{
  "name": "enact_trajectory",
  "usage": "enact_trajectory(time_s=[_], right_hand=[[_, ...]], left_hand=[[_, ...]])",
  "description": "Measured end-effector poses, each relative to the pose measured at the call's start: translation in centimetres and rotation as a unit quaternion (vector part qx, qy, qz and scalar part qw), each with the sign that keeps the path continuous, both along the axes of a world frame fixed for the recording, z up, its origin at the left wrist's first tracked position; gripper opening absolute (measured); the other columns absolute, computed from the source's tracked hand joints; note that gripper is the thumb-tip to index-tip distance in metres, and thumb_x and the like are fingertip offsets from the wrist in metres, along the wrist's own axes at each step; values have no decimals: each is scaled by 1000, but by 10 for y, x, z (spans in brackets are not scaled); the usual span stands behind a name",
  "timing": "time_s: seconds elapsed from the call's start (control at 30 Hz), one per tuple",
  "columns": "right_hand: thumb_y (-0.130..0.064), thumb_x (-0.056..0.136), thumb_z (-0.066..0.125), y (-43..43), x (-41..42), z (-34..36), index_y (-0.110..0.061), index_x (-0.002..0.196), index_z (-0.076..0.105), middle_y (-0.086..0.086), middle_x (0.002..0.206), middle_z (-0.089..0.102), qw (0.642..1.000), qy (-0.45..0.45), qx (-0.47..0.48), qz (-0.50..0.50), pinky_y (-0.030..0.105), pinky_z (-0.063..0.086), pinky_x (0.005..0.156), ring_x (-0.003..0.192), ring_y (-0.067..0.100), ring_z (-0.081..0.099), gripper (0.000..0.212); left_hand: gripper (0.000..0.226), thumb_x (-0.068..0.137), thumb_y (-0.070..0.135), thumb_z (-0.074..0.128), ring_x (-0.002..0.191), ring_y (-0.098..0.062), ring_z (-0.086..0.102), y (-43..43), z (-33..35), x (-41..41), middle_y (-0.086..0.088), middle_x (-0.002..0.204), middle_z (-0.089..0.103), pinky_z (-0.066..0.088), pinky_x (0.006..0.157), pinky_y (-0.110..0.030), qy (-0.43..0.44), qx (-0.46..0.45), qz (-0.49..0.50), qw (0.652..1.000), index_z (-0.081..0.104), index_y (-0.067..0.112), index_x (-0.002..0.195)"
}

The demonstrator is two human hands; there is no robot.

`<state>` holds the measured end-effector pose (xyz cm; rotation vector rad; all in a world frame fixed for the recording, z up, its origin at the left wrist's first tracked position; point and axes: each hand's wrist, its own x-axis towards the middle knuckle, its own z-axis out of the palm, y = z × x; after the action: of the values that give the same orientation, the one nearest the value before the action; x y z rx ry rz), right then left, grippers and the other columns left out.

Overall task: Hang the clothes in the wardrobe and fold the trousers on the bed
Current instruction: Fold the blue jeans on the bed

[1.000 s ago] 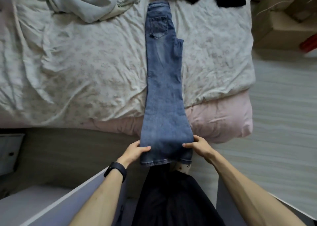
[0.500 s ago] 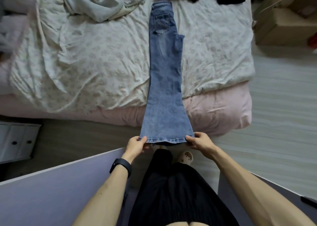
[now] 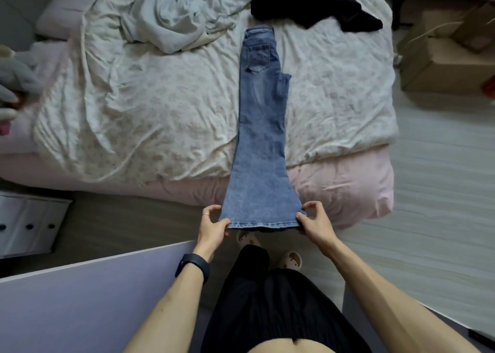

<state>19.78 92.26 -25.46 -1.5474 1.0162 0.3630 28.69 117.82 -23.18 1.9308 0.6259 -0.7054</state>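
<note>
Below, rumpled bed (image 3: 160,111) beside pale floor (image 3: 442,192)

I see the bed (image 3: 348,192) spanning the far half of my view, its pink sheet bare along the near edge and at the near right corner. A crumpled white floral quilt (image 3: 160,106) covers most of it. The jeans (image 3: 261,127) lie lengthwise on the quilt, waistband far, flared hem past the near edge (off the mattress there). A pale grey garment (image 3: 174,18) is bunched far left of them, and black clothes (image 3: 308,2) are heaped just beyond the waistband.
</note>
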Motion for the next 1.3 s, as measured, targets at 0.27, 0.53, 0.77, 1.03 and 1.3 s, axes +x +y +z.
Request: enact_trajectory(time_s=[0.27,0.53,0.77,1.03,1.3], right_hand=[[2,94,53,-22,45,42,-13,104,70,8,93,73,975,-121,167,-80,30,50,71,76,19,71,24],[-17,91,74,-53,153,49,-12,90,73,2,83,71,975,-169,-125,69,26,48,70,72,13,64,5],[-37,100,58,-98,297,21,-26,93,64,-9,85,65,968,-127,-207,66,30,41,68,79,13,60,14],[-46,105,42,-141,441,-75,-21,94,52,11,98,67,969,-16,-240,54,36,36,70,82,29,55,29],[-37,95,67,-168,484,-158,-28,111,39,-12,91,61,970,-69,-232,28,34,50,73,79,11,64,34]], left_hand=[[30,91,-6,60,73,-17,62,-13,44,58,-7,101,68,47,50,-18,-6,-167,-24,986,65,9,116],[17,89,33,74,75,-12,63,-36,48,167,5,84,72,48,70,-27,-183,62,-167,967,75,23,103],[29,96,52,55,90,-17,64,-88,18,336,9,89,69,49,76,-33,-173,121,-272,939,72,28,100],[29,100,48,50,94,-26,62,-154,-85,483,-1,98,69,45,73,-34,-146,105,-255,950,64,22,99],[36,93,43,64,92,-16,65,-187,-189,514,12,102,67,54,81,-38,-165,76,-243,953,41,45,121]])
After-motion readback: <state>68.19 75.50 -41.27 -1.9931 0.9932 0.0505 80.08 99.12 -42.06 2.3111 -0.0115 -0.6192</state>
